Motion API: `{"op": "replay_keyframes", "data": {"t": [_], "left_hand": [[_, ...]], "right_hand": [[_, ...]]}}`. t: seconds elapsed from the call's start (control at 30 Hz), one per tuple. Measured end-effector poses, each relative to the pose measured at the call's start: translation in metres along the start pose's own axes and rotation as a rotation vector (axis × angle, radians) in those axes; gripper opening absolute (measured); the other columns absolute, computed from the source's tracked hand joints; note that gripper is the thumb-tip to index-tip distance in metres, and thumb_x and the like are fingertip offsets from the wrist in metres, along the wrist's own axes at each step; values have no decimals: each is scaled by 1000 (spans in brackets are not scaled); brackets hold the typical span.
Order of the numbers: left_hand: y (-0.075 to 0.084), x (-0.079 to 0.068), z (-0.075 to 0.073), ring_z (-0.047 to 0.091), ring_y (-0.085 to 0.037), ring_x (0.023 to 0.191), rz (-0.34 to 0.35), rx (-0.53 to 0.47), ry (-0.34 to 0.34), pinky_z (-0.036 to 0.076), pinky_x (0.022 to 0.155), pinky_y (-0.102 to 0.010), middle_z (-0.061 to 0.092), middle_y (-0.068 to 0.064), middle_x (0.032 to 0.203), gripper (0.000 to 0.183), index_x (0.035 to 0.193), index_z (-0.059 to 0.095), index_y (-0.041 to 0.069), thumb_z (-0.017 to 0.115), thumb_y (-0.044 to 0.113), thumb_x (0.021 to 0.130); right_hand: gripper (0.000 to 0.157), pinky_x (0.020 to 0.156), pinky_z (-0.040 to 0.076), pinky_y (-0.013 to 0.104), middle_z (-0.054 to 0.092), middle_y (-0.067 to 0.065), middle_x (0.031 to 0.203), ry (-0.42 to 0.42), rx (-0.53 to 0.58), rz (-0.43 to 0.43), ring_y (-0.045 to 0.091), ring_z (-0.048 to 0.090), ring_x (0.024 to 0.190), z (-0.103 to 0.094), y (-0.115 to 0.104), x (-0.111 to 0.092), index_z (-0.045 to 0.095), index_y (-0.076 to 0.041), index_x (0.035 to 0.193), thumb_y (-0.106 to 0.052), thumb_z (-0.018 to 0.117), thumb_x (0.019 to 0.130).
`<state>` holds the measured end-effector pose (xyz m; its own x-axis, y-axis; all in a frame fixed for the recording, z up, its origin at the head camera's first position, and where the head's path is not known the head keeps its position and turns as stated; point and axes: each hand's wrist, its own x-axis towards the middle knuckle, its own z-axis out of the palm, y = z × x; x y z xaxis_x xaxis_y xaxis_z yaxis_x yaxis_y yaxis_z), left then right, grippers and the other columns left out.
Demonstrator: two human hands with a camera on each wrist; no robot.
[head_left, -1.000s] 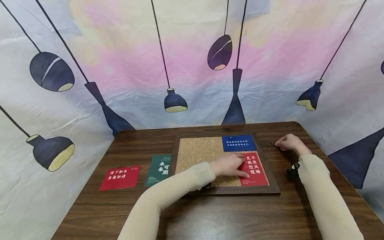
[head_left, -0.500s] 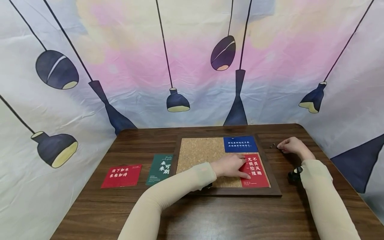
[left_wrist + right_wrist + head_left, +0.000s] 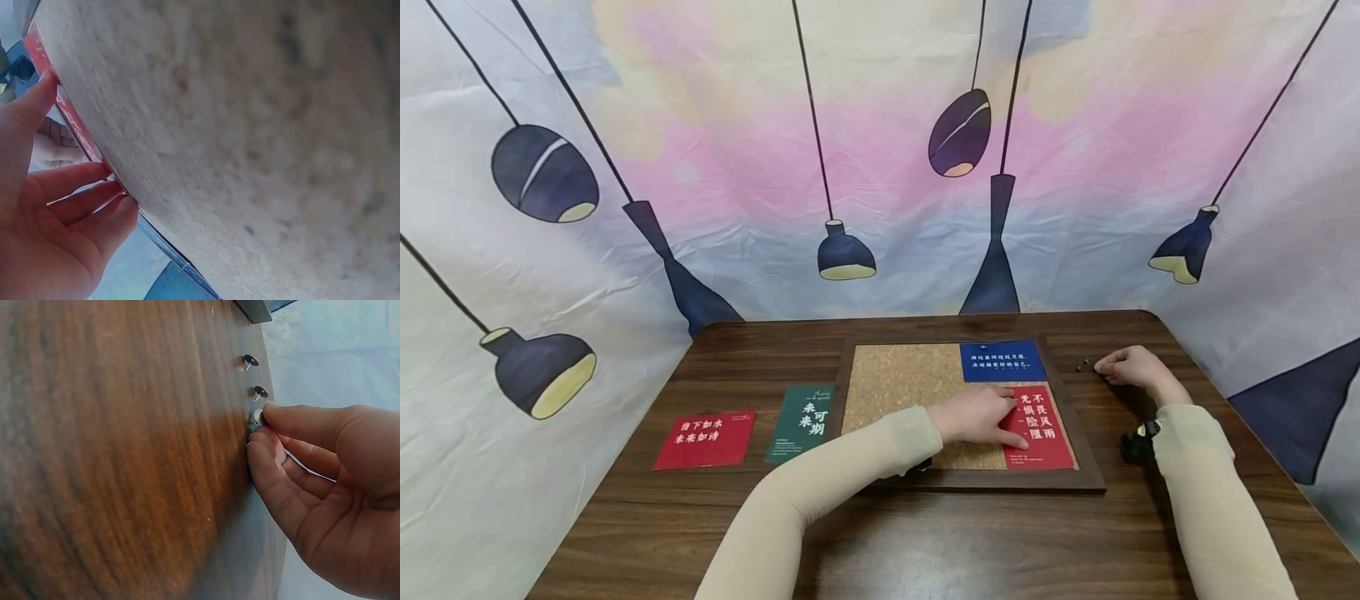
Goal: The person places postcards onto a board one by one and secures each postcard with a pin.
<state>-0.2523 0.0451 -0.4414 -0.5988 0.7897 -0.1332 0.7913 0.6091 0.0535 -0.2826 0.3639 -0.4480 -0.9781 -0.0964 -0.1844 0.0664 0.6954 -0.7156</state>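
The thumbtack (image 3: 258, 416), likely light, stiff, slippery and best held by its head's rim, is pinched in the right hand (image 3: 1137, 368) at two o'clock from the corkboard's (image 3: 898, 379) red card (image 3: 1043, 429), which the left hand (image 3: 973, 414) touches, thumb spread.

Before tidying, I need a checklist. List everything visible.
Table: one, brown, foreground
Corkboard: one, tan, on table
Blue card: one, blue, board's upper right
Red cards: two, red, board's lower right, table's left
Green card: one, green, left of board
Loose tacks: two visible, metallic, table's right
Apparent tack: one, grey, blue card
Backdrop: one, pastel, rear
Wrist cameras: two, black, wrists
Sleeves: two, cream, arms
Left hand: one, bare, touching red card
Right hand: one, bare, pinching tack
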Motion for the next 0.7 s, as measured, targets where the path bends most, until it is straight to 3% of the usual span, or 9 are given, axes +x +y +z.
{"op": "replay_keyframes", "data": {"t": [0.43, 0.7], "left_hand": [[0, 1, 1, 53, -14, 132, -3, -10, 4, 41, 109, -26, 55, -3, 147, 72, 136, 64, 13, 60, 68, 90], [0, 0, 0, 52, -14, 133, -2, -4, 1, 40, 109, -26, 54, -3, 147, 72, 137, 63, 13, 60, 68, 90]], "right_hand": [[36, 87, 56, 47, 58, 38, 123, 12, 23, -5, 44, 64, 105, 3, 1, -5, 60, 21, 120, -11, 53, 105], [36, 85, 57, 43, 60, 37, 118, -1, 44, -6, 32, 67, 95, 1, 3, -3, 58, 23, 119, -9, 54, 104]]}}
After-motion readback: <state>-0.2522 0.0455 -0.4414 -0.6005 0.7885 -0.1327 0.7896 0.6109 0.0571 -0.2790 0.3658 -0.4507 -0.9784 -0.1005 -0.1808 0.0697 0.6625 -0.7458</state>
